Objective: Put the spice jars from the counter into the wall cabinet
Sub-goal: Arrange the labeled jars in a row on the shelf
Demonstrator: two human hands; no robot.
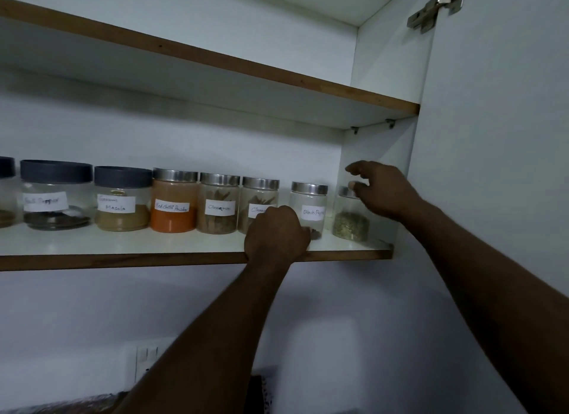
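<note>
Several labelled spice jars stand in a row on the lower cabinet shelf (138,244): black-lidded ones at the left, among them Garam Masala (121,199), then steel-lidded Red Chilli Powder (174,201), Cinnamon (219,205), a second Cinnamon jar (258,195), Black Pepper (310,205) and a jar of green herbs (350,224) at the far right. My left hand (277,236) is curled at the shelf's front edge, covering the base of the second Cinnamon jar. My right hand (383,192) hovers over the green herb jar's lid with fingers spread and the thumb near the lid.
An upper shelf (215,64) hangs close above the jars. The cabinet's right wall (374,167) stands just beside the green herb jar. The open door (498,136) with its hinge (437,7) is at the right. A switch plate (147,358) sits on the wall below.
</note>
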